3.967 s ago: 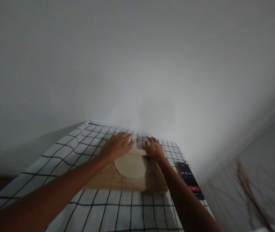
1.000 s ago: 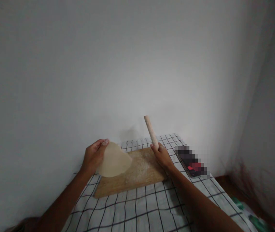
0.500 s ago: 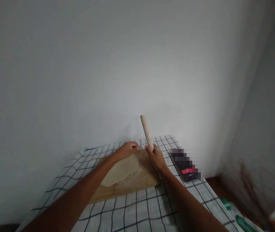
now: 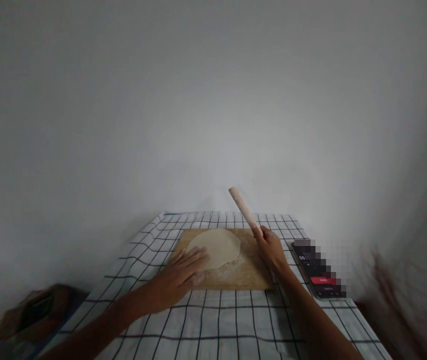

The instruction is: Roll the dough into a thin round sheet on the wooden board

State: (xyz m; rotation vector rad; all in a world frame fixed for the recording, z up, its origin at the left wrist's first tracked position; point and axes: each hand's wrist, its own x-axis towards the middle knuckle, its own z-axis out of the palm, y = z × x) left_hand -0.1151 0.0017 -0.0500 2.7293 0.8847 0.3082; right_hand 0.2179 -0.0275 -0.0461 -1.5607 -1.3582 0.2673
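A flat, rounded sheet of dough [image 4: 219,247] lies on a wooden board [image 4: 236,277] dusted with flour. My left hand [image 4: 183,275] reaches over the board's near left side, fingers stretched out, with the fingertips over the dough's left edge; whether they press on it I cannot tell. In my right hand [image 4: 271,248] is a plain wooden rolling pin [image 4: 244,207], gripped at its lower end. The pin is raised off the board and slants up to the left. My right wrist is by the board's right edge.
Black-and-white checked cloth [image 4: 217,320] covers the table. On it, right of my right hand, a phone [image 4: 320,277] lies partly blurred out. A pale wall [image 4: 213,100] rises behind the table. At lower left, beyond the table edge, stands a brown object [image 4: 35,310] I cannot make out.
My left hand has drawn back from the board's far edge to the near left, fingers now spread. The rolling pin leans further left in my right hand. The camera view has turned left.
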